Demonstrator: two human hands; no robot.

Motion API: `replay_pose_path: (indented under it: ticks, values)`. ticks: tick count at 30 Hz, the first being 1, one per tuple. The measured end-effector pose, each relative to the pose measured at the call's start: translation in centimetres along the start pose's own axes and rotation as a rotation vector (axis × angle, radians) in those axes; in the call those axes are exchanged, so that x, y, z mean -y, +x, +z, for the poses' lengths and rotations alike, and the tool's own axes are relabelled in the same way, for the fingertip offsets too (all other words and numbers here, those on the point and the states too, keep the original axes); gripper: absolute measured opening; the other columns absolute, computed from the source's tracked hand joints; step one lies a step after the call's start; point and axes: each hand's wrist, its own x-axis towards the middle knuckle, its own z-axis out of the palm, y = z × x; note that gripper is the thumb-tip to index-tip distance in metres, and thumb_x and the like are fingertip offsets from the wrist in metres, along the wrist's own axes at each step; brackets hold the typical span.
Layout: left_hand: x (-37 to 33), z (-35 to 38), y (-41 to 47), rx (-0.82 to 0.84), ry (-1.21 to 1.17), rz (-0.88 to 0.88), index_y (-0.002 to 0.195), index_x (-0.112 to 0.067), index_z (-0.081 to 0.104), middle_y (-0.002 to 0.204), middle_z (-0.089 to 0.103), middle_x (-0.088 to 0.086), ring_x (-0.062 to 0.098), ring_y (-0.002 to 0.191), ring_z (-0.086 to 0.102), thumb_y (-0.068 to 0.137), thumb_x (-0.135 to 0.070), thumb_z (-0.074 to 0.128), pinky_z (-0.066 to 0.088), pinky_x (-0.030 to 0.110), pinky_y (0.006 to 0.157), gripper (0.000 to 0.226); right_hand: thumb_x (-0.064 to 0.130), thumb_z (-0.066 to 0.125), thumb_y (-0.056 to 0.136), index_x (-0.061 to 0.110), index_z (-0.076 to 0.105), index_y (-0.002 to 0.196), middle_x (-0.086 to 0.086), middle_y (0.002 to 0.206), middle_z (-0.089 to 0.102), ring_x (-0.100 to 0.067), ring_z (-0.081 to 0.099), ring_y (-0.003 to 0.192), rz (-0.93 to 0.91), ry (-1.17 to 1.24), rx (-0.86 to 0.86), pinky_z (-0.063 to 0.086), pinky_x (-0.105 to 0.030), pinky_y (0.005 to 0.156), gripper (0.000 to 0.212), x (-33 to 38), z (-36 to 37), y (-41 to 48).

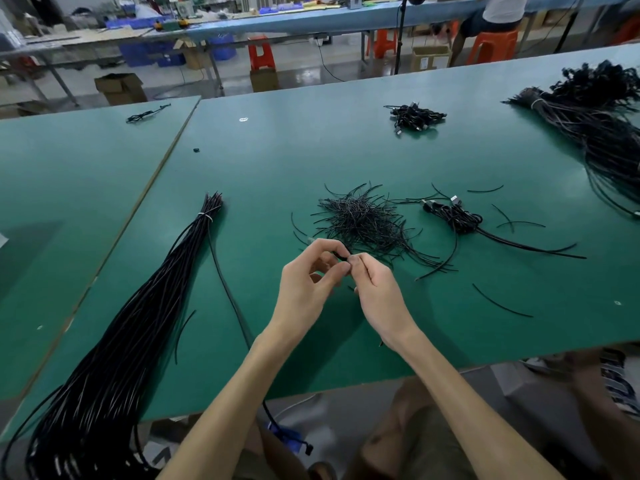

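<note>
Both my hands meet above the green table (311, 161) near its front edge. My left hand (308, 282) and my right hand (377, 289) pinch a small black cable piece (341, 255) between their fingertips. A single black cable (225, 282) runs from the tied bundle past my left wrist and off the table's edge. Just beyond my fingers lies a loose heap of short black wire ties (363, 220).
A long tied bundle of black cables (145, 306) lies at the left. A coiled cable with plugs (453, 216) sits right of the heap, a small pile of finished cables (415, 117) farther back, a big cable bundle (602, 126) at far right. Stray ties lie scattered.
</note>
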Motion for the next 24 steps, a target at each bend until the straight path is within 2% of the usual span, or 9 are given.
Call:
replay_pose_path:
  ticks: [3, 6, 9, 12, 14, 16, 20, 22, 24]
  values:
    - [0.2, -0.2, 0.5, 0.036, 0.071, 0.009, 0.119, -0.035, 0.073, 0.079, 0.060, -0.004, 0.015, 0.070, 0.060, 0.095, -0.004, 0.069, 0.055, 0.036, 0.067, 0.040, 0.028, 0.040, 0.112, 0.019, 0.064, 0.088, 0.026, 0.069, 0.062, 0.005, 0.052, 0.065, -0.014, -0.007, 0.009, 0.040, -0.010, 0.065, 0.034, 0.3, 0.0, -0.1]
    - [0.3, -0.5, 0.8, 0.070, 0.166, 0.029, 0.134, -0.036, 0.067, 0.082, 0.055, -0.006, 0.004, 0.070, 0.058, 0.095, 0.002, 0.066, 0.047, 0.015, 0.071, 0.054, 0.025, 0.040, 0.112, 0.024, 0.057, 0.080, 0.028, 0.065, 0.058, 0.006, 0.050, 0.063, -0.035, -0.022, 0.026, 0.039, -0.011, 0.064, 0.037, 0.6, 0.1, -0.3]
    - [0.3, -1.1, 0.8, 0.115, 0.269, 0.080, 0.146, -0.048, 0.051, 0.087, 0.054, 0.000, 0.010, 0.077, 0.059, 0.093, 0.010, 0.062, 0.045, 0.010, 0.078, 0.079, 0.026, 0.039, 0.112, 0.017, 0.052, 0.079, 0.023, 0.065, 0.052, 0.001, 0.043, 0.063, -0.027, -0.024, 0.052, 0.038, -0.017, 0.063, 0.036, 0.5, 0.1, -0.2]
    - [0.3, -1.6, 0.7, 0.132, 0.318, 0.128, 0.149, -0.053, 0.043, 0.088, 0.054, 0.004, 0.015, 0.084, 0.060, 0.093, 0.012, 0.059, 0.045, 0.009, 0.084, 0.088, 0.023, 0.039, 0.112, 0.022, 0.051, 0.078, 0.026, 0.064, 0.053, 0.003, 0.045, 0.062, -0.035, -0.011, 0.061, 0.039, -0.014, 0.064, 0.036, 0.5, 0.1, -0.2]
    - [0.2, -1.6, 0.6, 0.118, 0.344, 0.161, 0.150, -0.053, 0.040, 0.088, 0.054, 0.004, 0.015, 0.084, 0.058, 0.093, 0.012, 0.059, 0.044, 0.008, 0.085, 0.088, 0.023, 0.039, 0.112, 0.025, 0.052, 0.078, 0.026, 0.063, 0.054, 0.003, 0.046, 0.060, -0.044, -0.008, 0.060, 0.039, -0.014, 0.062, 0.036, 0.6, 0.1, -0.3]
    - [0.2, -1.5, 0.4, 0.114, 0.338, 0.178, 0.149, -0.048, 0.046, 0.087, 0.052, 0.006, 0.014, 0.083, 0.058, 0.094, 0.011, 0.059, 0.045, 0.009, 0.085, 0.081, 0.023, 0.039, 0.112, 0.024, 0.054, 0.080, 0.025, 0.065, 0.056, 0.003, 0.047, 0.062, -0.036, -0.006, 0.067, 0.039, -0.014, 0.063, 0.036, 0.6, 0.1, -0.3]
    - [0.3, -1.5, 0.4, 0.101, 0.304, 0.165, 0.140, -0.023, 0.064, 0.088, 0.051, 0.010, 0.001, 0.081, 0.058, 0.096, 0.015, 0.052, 0.044, 0.005, 0.081, 0.059, 0.023, 0.038, 0.112, 0.020, 0.060, 0.086, 0.023, 0.075, 0.063, 0.002, 0.054, 0.071, -0.023, -0.013, 0.085, 0.041, -0.016, 0.070, 0.035, 0.8, 0.1, -0.4]
    - [0.3, -1.5, 0.4, 0.135, 0.292, 0.123, 0.139, -0.021, 0.064, 0.087, 0.047, 0.003, -0.001, 0.078, 0.054, 0.098, 0.014, 0.051, 0.044, 0.005, 0.079, 0.056, 0.024, 0.040, 0.112, 0.012, 0.064, 0.093, 0.015, 0.085, 0.069, -0.004, 0.061, 0.080, -0.013, -0.015, 0.088, 0.046, -0.022, 0.075, 0.033, 1.1, 0.0, -0.5]
    - [0.2, -1.6, 0.5, 0.181, 0.247, 0.055, 0.137, -0.023, 0.065, 0.086, 0.047, -0.004, -0.003, 0.077, 0.053, 0.101, 0.010, 0.051, 0.046, 0.008, 0.077, 0.051, 0.023, 0.041, 0.111, 0.004, 0.067, 0.104, -0.003, 0.100, 0.073, -0.018, 0.066, 0.098, -0.012, -0.011, 0.088, 0.052, -0.032, 0.087, 0.033, 1.1, 0.0, -0.4]
